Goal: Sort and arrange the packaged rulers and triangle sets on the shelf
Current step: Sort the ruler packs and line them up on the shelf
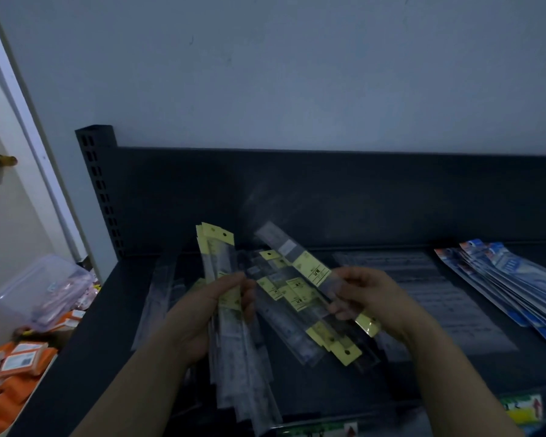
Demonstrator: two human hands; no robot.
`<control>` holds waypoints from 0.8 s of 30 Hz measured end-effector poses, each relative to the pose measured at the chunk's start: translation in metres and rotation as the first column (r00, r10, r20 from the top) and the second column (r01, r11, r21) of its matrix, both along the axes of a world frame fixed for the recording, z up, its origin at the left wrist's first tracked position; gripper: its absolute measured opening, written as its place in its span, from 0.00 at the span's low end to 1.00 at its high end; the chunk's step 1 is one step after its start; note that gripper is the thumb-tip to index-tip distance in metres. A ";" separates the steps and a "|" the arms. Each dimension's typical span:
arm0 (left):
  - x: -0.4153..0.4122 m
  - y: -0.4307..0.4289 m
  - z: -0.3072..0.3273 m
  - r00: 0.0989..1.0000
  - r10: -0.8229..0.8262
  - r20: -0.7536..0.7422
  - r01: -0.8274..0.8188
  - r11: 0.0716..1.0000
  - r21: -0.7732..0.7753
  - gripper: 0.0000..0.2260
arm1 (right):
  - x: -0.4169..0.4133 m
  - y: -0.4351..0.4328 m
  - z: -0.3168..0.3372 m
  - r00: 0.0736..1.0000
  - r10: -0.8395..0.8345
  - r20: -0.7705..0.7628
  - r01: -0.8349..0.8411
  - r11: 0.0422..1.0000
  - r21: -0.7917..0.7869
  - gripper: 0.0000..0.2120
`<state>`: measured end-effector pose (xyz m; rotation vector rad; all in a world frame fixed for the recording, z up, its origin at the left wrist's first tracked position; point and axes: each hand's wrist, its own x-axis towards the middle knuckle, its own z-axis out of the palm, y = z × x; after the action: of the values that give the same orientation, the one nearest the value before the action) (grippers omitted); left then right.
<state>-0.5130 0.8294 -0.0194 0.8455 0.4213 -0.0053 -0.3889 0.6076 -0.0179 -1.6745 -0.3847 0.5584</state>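
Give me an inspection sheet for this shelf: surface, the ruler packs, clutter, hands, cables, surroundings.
Surface: dark metal shelf, dimly lit, largely covered by packs.
Job's things: yellow-tagged ruler bundle held upright; single ruler pack held slantwise; loose yellow-tagged pile between the hands; clear flat packs to its right; blue packs fanned at far right.
Clutter: orange packets and clear plastic box beside the shelf's left end.
Grippers: left hand grips the bundle; right hand pinches the single pack.
Cables: nothing seen.
Surroundings: pale wall behind; door with brass knob at left.
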 end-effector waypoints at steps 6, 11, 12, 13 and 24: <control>0.008 0.004 0.008 0.992 0.116 0.047 -0.117 0.993 0.023 0.06 | -0.003 -0.019 0.009 0.959 0.282 -0.023 -0.283 0.957 -0.064 0.16; 0.008 0.004 0.005 0.985 0.169 -0.037 -0.167 0.985 0.035 0.05 | 0.002 -0.020 0.006 0.993 -0.106 -0.053 0.113 0.984 0.135 0.16; 0.007 0.003 0.004 0.988 0.150 -0.048 -0.148 0.988 0.044 0.05 | 0.004 -0.019 0.006 0.977 -0.186 -0.107 0.205 0.955 0.214 0.16; 0.005 0.002 0.004 0.990 0.127 -0.055 -0.124 0.991 0.054 0.04 | 0.006 -0.018 0.004 0.957 -0.236 -0.166 0.277 0.916 0.290 0.15; -0.003 -0.011 0.015 0.996 -0.088 -0.020 0.090 0.987 0.133 0.14 | 0.017 0.001 0.004 0.916 -0.312 -0.251 0.393 0.824 0.409 0.06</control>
<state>-0.5163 0.8187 -0.0048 0.9964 0.3998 -0.0657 -0.3719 0.6089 -0.0140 -1.1910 -0.0567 0.2994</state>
